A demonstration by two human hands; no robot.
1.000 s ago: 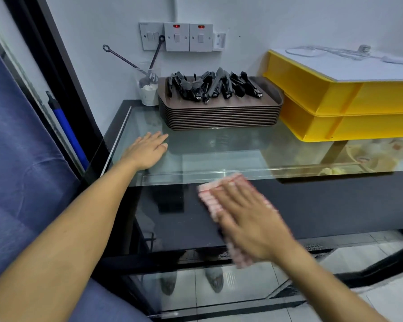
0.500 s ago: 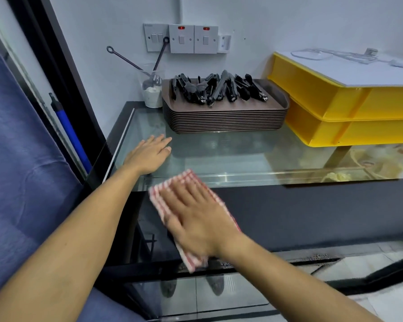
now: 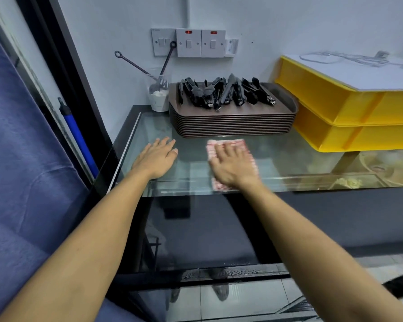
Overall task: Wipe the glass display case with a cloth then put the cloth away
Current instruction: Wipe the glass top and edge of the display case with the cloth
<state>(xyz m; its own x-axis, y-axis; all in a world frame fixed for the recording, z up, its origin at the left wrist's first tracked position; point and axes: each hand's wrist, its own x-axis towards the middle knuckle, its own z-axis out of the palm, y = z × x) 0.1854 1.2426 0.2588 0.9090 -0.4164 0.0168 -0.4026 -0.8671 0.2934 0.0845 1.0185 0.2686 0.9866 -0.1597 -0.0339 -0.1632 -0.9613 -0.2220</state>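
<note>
The glass display case (image 3: 289, 163) fills the middle of the view, with a flat glass top and a dark glass front below. A red-and-white checked cloth (image 3: 240, 145) lies flat on the glass top, just in front of the tray stack. My right hand (image 3: 233, 166) presses down on the cloth with straight, spread fingers. My left hand (image 3: 157, 158) rests flat on the glass top to the left of the cloth, holding nothing.
A stack of brown trays (image 3: 233, 122) carrying several black tongs (image 3: 226, 91) stands at the back of the case top. Two yellow crates (image 3: 358, 119) sit at the right. A cup with utensils (image 3: 159, 96) stands by the wall. A blue curtain (image 3: 21, 182) hangs at the left.
My right hand moved the cloth from the case's dark front glass up onto the flat glass top, first leftward, then up and right. The left hand stayed resting on the top.
</note>
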